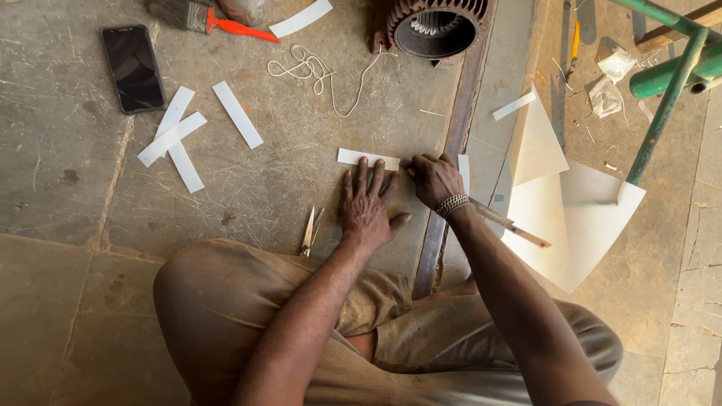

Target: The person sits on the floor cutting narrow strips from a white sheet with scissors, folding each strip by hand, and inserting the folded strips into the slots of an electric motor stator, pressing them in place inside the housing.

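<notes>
My left hand [366,203] lies flat on the stone floor, its fingertips pressing down a narrow white strip [352,157]. My right hand [435,180], with a metal bracelet at the wrist, is closed just right of it at the strip's end. It grips a long thin tool [519,229] whose back end sticks out past the wrist to the lower right. The tool's tip is hidden under the fingers. Another bit of white strip [464,171] shows just right of the right hand.
Small scissors [310,229] lie by my knee. Cut white strips [177,135] and a dark phone [134,68] lie at the left. A brush with a red handle [226,26], white string [312,69] and a motor housing [435,26] lie beyond. White sheets [579,218] and a green metal frame [665,98] are at the right.
</notes>
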Motion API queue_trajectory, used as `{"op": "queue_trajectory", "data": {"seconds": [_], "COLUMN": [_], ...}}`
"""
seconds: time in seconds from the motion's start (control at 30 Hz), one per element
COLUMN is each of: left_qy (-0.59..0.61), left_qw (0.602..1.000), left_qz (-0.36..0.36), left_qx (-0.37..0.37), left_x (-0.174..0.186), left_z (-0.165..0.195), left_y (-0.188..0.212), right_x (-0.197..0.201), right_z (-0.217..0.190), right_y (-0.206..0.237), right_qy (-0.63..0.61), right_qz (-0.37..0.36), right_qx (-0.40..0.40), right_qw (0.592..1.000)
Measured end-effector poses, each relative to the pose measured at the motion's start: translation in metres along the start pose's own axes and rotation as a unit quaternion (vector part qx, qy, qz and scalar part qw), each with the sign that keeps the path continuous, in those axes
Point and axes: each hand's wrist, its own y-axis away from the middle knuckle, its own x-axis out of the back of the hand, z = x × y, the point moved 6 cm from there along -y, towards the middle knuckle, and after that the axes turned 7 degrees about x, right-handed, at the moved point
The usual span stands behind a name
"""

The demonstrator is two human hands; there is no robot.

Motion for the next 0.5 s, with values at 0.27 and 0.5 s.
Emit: {"op": "queue_trajectory", "data": {"seconds": [0.27, 0.5], "left_qy": [-0.034, -0.04], "left_qw": [0.998, 0.997], "left_qz": [-0.054, -0.064], "left_qx": [0.003, 0.003], "left_x": [-0.01, -0.009], "left_z": [-0.005, 0.0], "left_y": [-0.022, -0.022], "right_x": [-0.006, 0.001], "right_z": [0.002, 0.012], "right_y": [-0.017, -0.028], "right_qy": [0.059, 0.042], "right_qz": [-0.071, -0.009], "right_qx": [-0.031, -0.048], "right_qw": [0.995, 0.998]}}
